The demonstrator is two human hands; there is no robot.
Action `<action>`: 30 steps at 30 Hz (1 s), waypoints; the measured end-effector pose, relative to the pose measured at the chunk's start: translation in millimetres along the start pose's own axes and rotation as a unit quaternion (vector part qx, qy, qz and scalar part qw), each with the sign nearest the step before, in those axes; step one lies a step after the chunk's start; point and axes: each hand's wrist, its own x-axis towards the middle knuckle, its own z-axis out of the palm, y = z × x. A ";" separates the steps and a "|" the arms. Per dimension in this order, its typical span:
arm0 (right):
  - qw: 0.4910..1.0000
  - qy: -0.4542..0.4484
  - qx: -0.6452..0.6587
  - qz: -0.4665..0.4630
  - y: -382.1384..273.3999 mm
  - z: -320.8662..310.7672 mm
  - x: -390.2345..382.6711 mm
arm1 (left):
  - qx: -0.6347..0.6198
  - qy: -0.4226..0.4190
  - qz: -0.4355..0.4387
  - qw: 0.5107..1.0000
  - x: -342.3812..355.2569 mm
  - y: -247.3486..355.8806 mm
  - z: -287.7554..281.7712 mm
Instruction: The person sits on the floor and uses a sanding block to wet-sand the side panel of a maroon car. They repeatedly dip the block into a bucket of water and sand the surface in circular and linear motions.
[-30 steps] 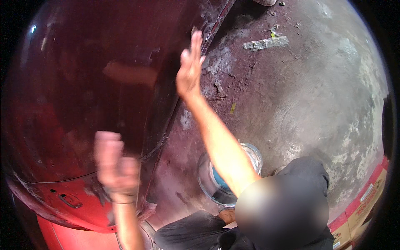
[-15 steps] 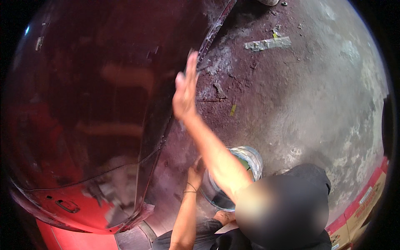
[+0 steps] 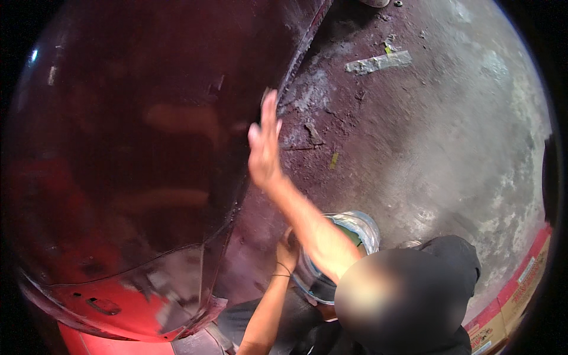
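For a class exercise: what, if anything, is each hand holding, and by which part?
Cannot be told: the right hand is motion-blurred, the left hand partly hidden.

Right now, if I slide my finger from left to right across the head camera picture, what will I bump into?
Small oval recess → right hand → little yellow scrap → silvery strip → cardboard boxes.

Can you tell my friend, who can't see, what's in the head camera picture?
A person's right hand, fingers stretched out, is at the edge of a shiny dark red car panel. The left hand is lower, beside a bucket on a stained floor, where a strip of pale tape lies farther off.
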 end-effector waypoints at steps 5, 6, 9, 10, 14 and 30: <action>0.999 0.027 -0.042 -0.007 -8.5 -13.0 41.1 | -0.045 0.013 -0.017 0.999 1.9 28.9 0.4; 0.997 0.046 -0.067 -0.012 -19.6 -25.1 82.8 | -0.056 0.021 -0.006 0.998 2.0 26.0 1.1; 0.987 0.089 -0.126 -0.041 -29.6 -32.0 101.1 | -0.025 0.017 0.009 1.000 7.3 37.5 2.4; 0.986 0.092 -0.133 -0.053 -31.6 -17.8 91.5 | -0.014 0.026 0.006 1.000 6.7 28.2 2.9; 0.996 -0.001 -0.064 -0.065 -47.6 47.6 -62.5 | -0.033 -0.017 -0.086 0.996 2.5 -9.6 8.3; 0.991 0.017 -0.077 -0.110 -61.6 46.3 -18.4 | 0.021 0.066 0.112 0.991 8.5 -23.5 8.3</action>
